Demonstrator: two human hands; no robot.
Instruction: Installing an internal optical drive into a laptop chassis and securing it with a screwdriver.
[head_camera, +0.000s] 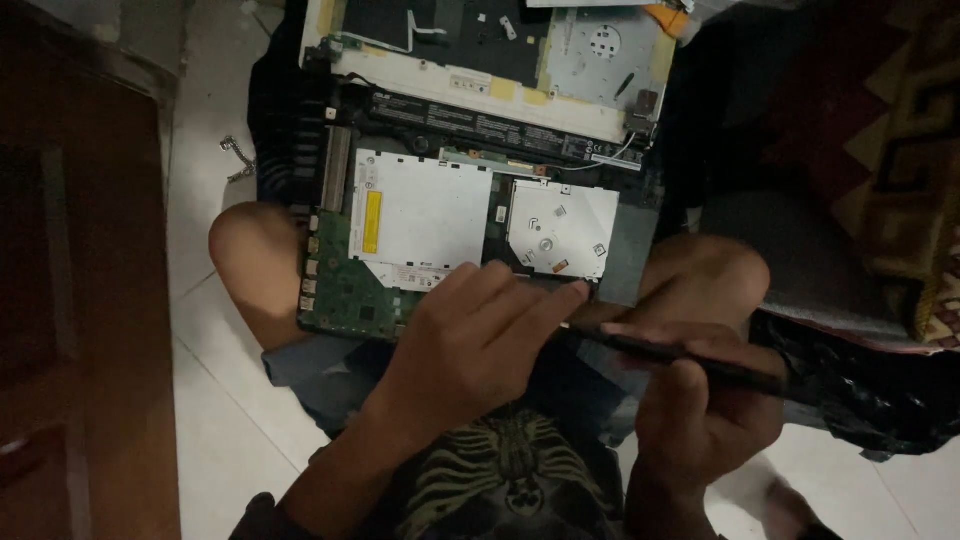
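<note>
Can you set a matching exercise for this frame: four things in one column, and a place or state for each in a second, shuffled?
Things:
1. Left hand
2. Right hand
3. Optical drive
4. Yellow sticker

Places or states:
A. Grips a thin dark tool
B. On the large metal plate, at its left side
C. Fingertips rest at the near edge of the opened laptop
D. Silver, to the right of the large metal plate

Pairs: 1-C, 2-A, 3-D, 4-B
</note>
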